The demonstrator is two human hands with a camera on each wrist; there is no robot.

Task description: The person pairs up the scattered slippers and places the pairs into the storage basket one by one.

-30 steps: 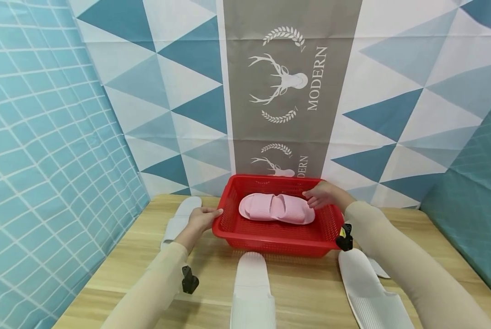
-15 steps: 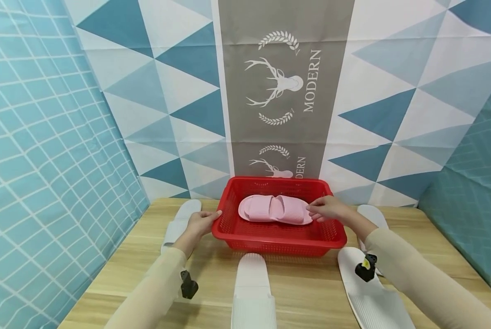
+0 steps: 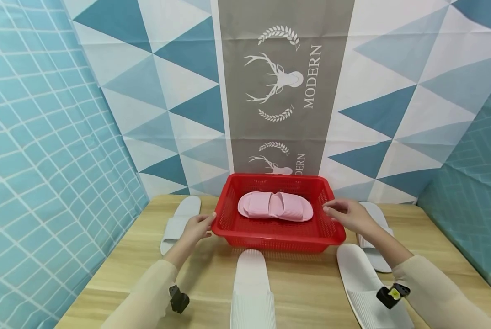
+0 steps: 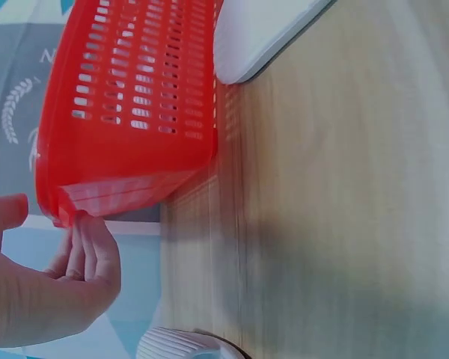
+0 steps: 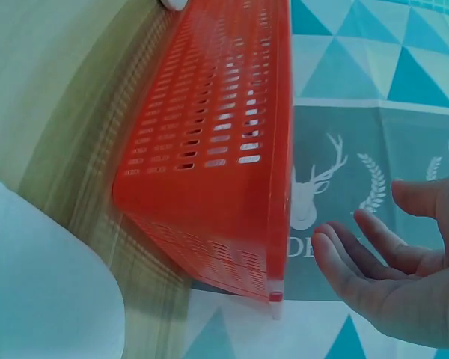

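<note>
A red plastic basket point(image 3: 278, 240) stands on the wooden table against the back wall. Inside it lies a pair of pink slippers point(image 3: 292, 208), side by side with their ribbed straps up. My left hand point(image 3: 194, 232) is at the basket's left rim; in the left wrist view its fingertips point(image 4: 82, 218) are right at the rim's underside, with the thumb standing apart. Just over the right rim hovers my right hand point(image 3: 350, 215), fingers loosely bent with nothing between them, clear of the rim in the right wrist view.
White slippers lie around the basket: one slipper point(image 3: 178, 226) at the left, one front slipper point(image 3: 253, 283) before it, and two at the right, a nearer slipper point(image 3: 366, 285) and a farther slipper point(image 3: 379, 256). A patterned cloth point(image 3: 286, 114) hangs behind.
My right hand has drawn out of the basket, away from the pink slippers, to the right over the rim. My left hand has loosened from the left rim and shifted slightly left.
</note>
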